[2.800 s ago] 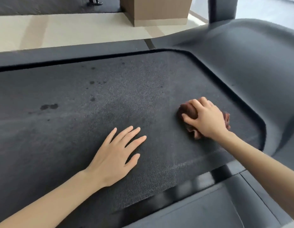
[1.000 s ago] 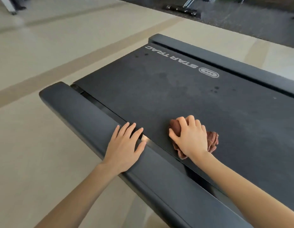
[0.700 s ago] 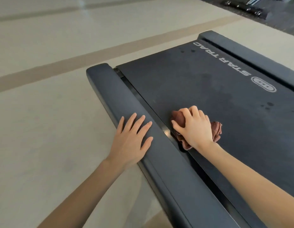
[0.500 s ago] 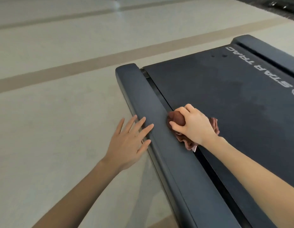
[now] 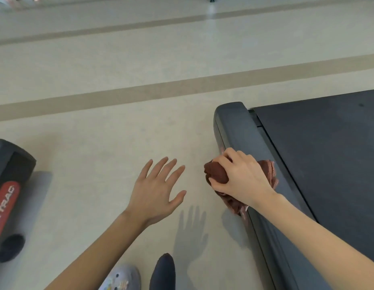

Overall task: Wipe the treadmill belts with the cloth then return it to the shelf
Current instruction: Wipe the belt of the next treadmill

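Observation:
My right hand (image 5: 242, 178) grips a bunched reddish-brown cloth (image 5: 216, 173) at the outer edge of the treadmill's dark grey side rail (image 5: 234, 126). Part of the cloth hangs over the rail's left side, above the floor. The black treadmill belt (image 5: 328, 155) lies to the right of the rail, clear of the cloth. My left hand (image 5: 157, 189) hovers over the beige floor to the left of the rail, fingers spread, palm down, holding nothing. Its shadow falls on the floor below.
The rear corner of a second treadmill (image 5: 10, 185), with a red STAR TRAC label, sits at the left edge. A light clog (image 5: 121, 279) and a dark shoe (image 5: 163, 273) show at the bottom. Beige floor (image 5: 119, 91) with tan stripes stretches ahead.
My right hand has slid the cloth off the belt and across the side rail to its outer edge. My left hand has lifted off the rail and now hovers over the floor. The view swung left.

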### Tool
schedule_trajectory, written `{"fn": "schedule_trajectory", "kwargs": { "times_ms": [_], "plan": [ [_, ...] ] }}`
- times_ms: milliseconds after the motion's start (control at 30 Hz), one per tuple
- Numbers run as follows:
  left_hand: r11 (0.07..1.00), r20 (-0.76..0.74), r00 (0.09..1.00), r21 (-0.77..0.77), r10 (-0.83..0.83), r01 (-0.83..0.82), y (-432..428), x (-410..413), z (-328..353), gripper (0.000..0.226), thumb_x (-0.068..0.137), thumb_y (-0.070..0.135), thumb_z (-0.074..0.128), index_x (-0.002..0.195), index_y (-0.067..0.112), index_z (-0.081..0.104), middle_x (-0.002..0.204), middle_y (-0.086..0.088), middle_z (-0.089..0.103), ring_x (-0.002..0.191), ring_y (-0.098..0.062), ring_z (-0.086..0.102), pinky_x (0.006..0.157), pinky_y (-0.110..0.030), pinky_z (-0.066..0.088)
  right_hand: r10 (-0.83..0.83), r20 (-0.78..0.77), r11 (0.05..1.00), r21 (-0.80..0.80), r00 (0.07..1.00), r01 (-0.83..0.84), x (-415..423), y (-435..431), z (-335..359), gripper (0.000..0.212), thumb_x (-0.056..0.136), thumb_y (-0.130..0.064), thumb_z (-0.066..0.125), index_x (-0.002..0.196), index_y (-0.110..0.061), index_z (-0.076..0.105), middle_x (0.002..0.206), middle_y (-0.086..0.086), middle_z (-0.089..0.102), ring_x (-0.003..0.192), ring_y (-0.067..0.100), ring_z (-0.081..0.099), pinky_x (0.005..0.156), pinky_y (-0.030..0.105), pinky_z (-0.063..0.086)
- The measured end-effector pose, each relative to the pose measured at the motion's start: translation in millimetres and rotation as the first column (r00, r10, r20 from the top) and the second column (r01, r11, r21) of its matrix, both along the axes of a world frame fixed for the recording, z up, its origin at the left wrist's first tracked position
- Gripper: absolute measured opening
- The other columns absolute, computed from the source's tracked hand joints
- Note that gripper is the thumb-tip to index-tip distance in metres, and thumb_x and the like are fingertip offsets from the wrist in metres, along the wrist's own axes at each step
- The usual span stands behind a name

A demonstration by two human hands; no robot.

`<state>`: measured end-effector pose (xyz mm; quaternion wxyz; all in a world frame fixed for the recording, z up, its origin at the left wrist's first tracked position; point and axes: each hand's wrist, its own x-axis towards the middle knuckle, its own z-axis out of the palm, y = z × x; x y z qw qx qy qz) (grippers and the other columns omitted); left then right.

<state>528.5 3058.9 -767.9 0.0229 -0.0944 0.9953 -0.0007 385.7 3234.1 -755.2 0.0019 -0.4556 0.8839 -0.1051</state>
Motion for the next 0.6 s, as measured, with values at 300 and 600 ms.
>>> {"fn": "schedule_trajectory", "kwargs": {
  "times_ms": [300,600],
  "plan": [
    [0.999,-0.029,0.999,0.034,-0.014,0.015,-68,-15,150,0.057,0.086,0.051,0.036,0.128,0.019,0.058,0.130,-0.005,0.059,0.123,-0.026,0.052,0.106,-0.049,0.036,-0.085,0.094,0.996,-0.024,0.992,0.088,3,-53,141,0.038,0.071,-0.039,0.074,0.098,-0.012,0.068,0.087,0.007,0.060,0.070,0.027,0.057,0.060,0.038,0.047],
    [0.994,-0.085,0.996,0.099,-0.036,0.045,-89,-19,381,0.054,0.087,0.050,0.038,0.127,0.020,0.058,0.128,-0.005,0.060,0.124,-0.027,0.051,0.104,-0.048,0.038,-0.121,0.079,0.986,-0.108,0.990,0.129,13,-77,373,0.037,0.069,-0.041,0.074,0.095,-0.015,0.068,0.084,0.003,0.060,0.068,0.024,0.057,0.060,0.035,0.049]
  ]
}}
